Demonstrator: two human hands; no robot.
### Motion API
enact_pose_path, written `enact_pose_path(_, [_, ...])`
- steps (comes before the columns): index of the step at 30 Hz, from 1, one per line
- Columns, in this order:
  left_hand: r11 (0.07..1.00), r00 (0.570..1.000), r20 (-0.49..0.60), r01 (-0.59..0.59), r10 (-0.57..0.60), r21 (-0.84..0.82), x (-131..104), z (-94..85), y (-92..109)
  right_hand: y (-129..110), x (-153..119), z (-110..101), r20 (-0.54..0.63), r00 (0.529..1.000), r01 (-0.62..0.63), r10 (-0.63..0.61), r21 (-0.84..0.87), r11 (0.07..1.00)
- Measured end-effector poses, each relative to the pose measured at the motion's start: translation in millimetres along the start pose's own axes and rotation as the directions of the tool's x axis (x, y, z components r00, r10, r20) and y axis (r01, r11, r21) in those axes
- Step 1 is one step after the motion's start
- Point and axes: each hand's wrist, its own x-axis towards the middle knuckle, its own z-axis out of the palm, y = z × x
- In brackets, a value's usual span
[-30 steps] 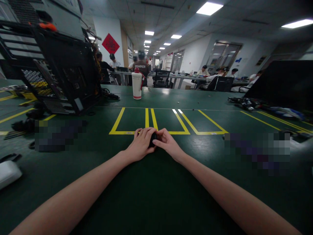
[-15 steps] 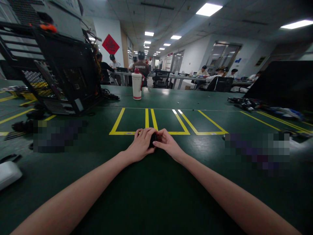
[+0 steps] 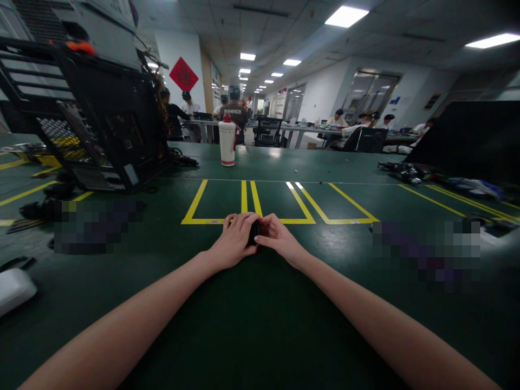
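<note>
A small black object [image 3: 254, 233] is held between my two hands, low over the green table [image 3: 260, 325]; most of it is covered, so its kind does not show. From the left, my left hand [image 3: 238, 238] wraps over it with curled fingers. My right hand [image 3: 278, 238] closes on its right side, thumb and fingers at its edge. Just beyond my fingers lie yellow tape outlines [image 3: 247, 221] on the tabletop.
A white tumbler [image 3: 227, 143] with a red lid stands ahead. At left is a black computer case [image 3: 134, 130] with cables. A black panel [image 3: 479, 141] and cables [image 3: 410, 172] are at right. A white object [image 3: 14, 290] sits near left. Several people work behind.
</note>
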Motion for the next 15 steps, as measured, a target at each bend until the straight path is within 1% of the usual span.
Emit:
enact_pose_path(6, [1.0, 1.0, -0.013, -0.009, 0.009, 0.008, 0.1, -0.9, 0.5, -2.3, -0.4, 2.9, -0.072, 0.997, -0.018, 0.014, -0.049, 0.999])
enact_pose_path(9, [1.0, 1.0, -0.017, -0.003, 0.003, 0.004, 0.4, -1.1, 1.0, -0.7, 0.5, 1.8, -0.1, 0.994, -0.061, 0.053, -0.074, 0.995])
enact_pose_path(11, [1.0, 1.0, -0.015, -0.001, 0.001, -0.001, 0.3, -1.5, 1.2, 0.2, 1.1, -0.3, -0.086, 0.994, -0.08, 0.073, -0.071, 0.994])
enact_pose_path(15, [1.0, 1.0, 0.002, -0.006, 0.006, -0.006, -0.2, -2.3, 0.9, -0.3, 1.7, -4.9, 0.017, 0.997, -0.071, 0.071, -0.009, 0.997])
